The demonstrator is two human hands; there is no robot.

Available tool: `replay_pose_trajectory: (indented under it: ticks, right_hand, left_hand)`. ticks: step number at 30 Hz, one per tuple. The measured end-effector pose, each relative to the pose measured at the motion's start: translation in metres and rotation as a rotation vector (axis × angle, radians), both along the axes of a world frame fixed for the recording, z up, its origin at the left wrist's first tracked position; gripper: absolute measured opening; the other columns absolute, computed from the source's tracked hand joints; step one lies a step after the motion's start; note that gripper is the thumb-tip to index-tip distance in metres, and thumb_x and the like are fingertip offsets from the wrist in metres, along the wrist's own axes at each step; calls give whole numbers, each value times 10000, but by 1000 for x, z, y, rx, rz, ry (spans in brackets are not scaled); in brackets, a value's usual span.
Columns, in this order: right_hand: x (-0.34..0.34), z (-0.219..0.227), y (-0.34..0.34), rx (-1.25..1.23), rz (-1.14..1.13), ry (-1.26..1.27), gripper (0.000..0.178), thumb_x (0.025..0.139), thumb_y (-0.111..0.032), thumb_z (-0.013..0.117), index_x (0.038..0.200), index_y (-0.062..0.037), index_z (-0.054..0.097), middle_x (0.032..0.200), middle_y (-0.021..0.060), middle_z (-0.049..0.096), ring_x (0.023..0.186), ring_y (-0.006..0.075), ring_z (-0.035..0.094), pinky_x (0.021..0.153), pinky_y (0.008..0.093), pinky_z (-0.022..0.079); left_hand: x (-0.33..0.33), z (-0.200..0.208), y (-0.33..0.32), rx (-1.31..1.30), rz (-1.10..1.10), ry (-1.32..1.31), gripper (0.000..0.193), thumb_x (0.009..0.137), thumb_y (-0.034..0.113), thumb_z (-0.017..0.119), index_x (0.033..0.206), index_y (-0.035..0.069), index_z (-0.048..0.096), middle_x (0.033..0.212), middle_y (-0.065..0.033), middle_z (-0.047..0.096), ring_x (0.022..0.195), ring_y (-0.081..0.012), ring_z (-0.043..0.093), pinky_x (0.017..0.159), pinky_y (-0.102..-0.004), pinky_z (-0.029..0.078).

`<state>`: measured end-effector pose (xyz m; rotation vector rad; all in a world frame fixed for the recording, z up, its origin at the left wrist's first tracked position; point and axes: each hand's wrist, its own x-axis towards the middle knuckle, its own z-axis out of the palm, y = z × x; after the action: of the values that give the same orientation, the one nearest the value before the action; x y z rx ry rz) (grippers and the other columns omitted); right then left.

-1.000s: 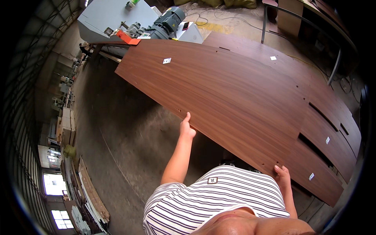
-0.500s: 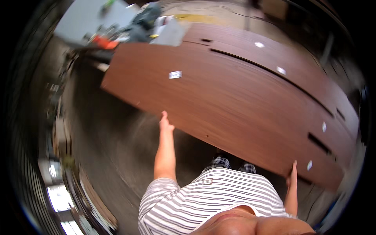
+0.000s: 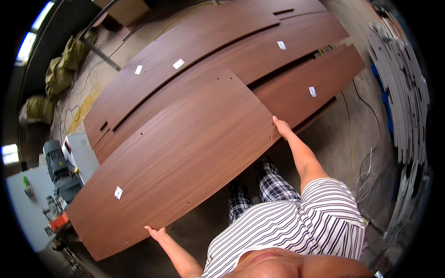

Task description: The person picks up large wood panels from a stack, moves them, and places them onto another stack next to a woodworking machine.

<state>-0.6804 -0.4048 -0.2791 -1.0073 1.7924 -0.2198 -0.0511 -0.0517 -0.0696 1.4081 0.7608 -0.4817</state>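
A long brown wood-grain panel [image 3: 185, 143] lies slanted in front of me, its right end overlapping other brown panels. My left hand [image 3: 156, 233] grips its near edge toward the left end, thumb on top and the other fingers hidden below. At the near right corner my right hand [image 3: 281, 126] holds the same panel, thumb on the top face and fingers out of sight beneath. A small white label [image 3: 118, 192] and several small drilled holes show on the panel. Just beyond my right hand is a second brown panel [image 3: 320, 76] with a white label.
More brown panels [image 3: 208, 41] with dark gaps between them lie behind. A grey motor [image 3: 56, 160] stands beside a machine table [image 3: 28, 204] on the left. Stacked grey strips [image 3: 403, 92] line the right side, and cables [image 3: 351, 139] cross the floor. Sacks [image 3: 65, 65] sit far left.
My view has swung round, so the panels now slope up to the right instead of down. Both hands remain on the near edge; the held panel's right end now shows distinctly.
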Motion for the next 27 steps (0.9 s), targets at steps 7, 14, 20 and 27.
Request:
replay_pose_trajectory:
  ticks: [7,14,20,27]
  right_hand:
    - [-56,92,-53,28,88,537,675,889,-547,191,1046,-32,598,1082,219,561,1068,363,493,895,433,385]
    - [-151,158,-142,32,87,877,627,886,-508,206,1040,-48,602,1101,197,562,1061,342,515,886,452,392]
    - [-223,174,-126,71,108,1113,512,882,-477,334,1215,-101,435,1210,82,492,1129,287,462,913,526,334]
    - [-238,125,-124,126,334,1091,650,881,-534,302,1382,-134,193,1449,69,149,1329,249,158,1001,611,124]
  left_hand:
    - [-63,18,-71,-139,-48,101,510,857,422,488,1231,77,442,1264,-62,454,1126,-289,429,938,-480,359]
    - [-146,-64,-164,-157,-196,226,465,904,361,427,1227,26,425,1261,-91,452,1135,-260,429,975,-438,352]
    - [-244,-71,-207,-189,-250,313,376,909,231,449,1193,-12,404,1170,-133,489,1050,-270,495,922,-426,432]
    - [-345,-93,-222,-262,-419,536,358,903,233,461,1174,5,406,1147,-134,488,1085,-282,469,948,-467,392]
